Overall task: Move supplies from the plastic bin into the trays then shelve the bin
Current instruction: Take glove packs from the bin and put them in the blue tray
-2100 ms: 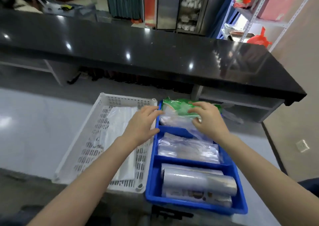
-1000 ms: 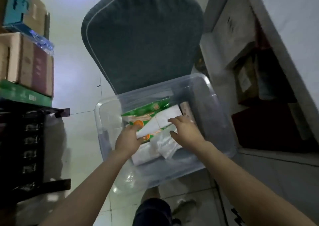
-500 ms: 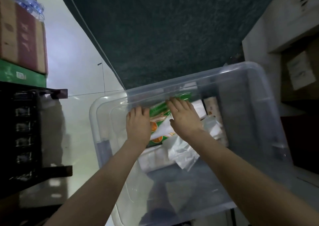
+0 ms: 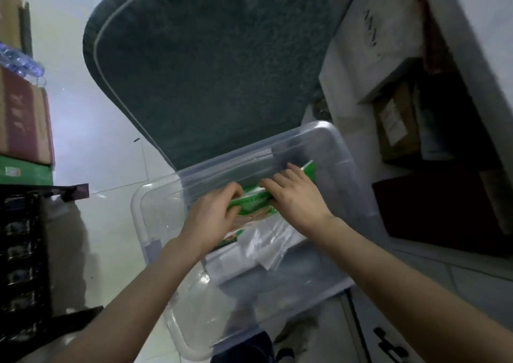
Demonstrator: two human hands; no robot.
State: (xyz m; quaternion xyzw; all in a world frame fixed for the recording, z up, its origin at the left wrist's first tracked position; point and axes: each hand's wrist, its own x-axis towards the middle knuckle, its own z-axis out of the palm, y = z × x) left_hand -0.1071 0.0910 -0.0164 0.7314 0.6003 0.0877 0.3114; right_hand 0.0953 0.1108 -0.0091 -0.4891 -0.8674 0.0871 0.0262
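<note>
A clear plastic bin (image 4: 144, 224) sits low in front of me, against a dark green chair cushion (image 4: 211, 65). Inside it lies a green packet (image 4: 254, 201) on top of white and clear plastic bags (image 4: 266, 246). My left hand (image 4: 213, 221) is curled around the packet's left end. My right hand (image 4: 294, 196) lies on its right part, fingers pressed flat over it. The packet is tilted, its right end raised towards the bin's far wall. The trays are out of view.
Cardboard boxes (image 4: 25, 118) are stacked on a dark rack (image 4: 22, 251) at the left. At the right, a white counter side with shelves holds a brown box (image 4: 394, 124). Pale tiled floor (image 4: 91, 129) lies between them. My shoe (image 4: 283, 354) shows below the bin.
Earlier my hands were at the blue tray; then the view turned to the bin. Since half a second ago, both hands have closed on the green packet and tilted it up.
</note>
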